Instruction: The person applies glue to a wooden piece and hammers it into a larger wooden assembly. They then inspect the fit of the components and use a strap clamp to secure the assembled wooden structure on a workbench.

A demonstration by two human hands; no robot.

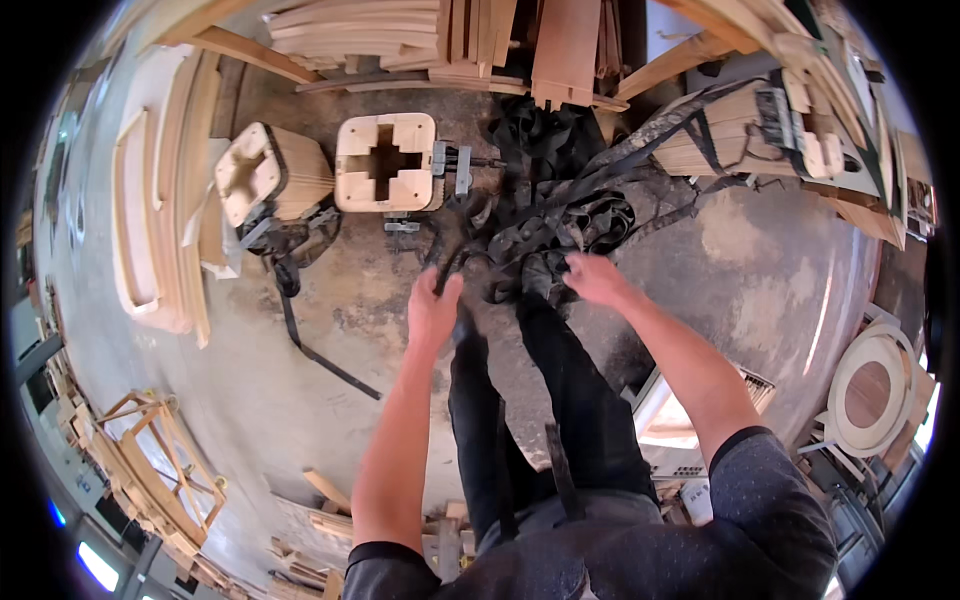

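My left hand (433, 308) is closed around a black strap (449, 266) in front of my left foot. My right hand (596, 282) hovers over my right shoe with its fingers curled in. What it holds, if anything, is too small to make out. Just beyond both hands lies a tangled heap of black straps (530, 235) on the floor. Ahead and to the left stands a pale wooden block (408, 133) with a cross-shaped opening. Metal ratchet buckles (456, 169) sit against its right and near sides.
A second strapped wooden stack (300, 180) leans at the left, its loose strap (330, 368) trailing over the floor. A third stack (715, 130) lies at the far right. Boards (355, 35) pile up at the back. A round wooden ring (905, 385) stands at the right edge.
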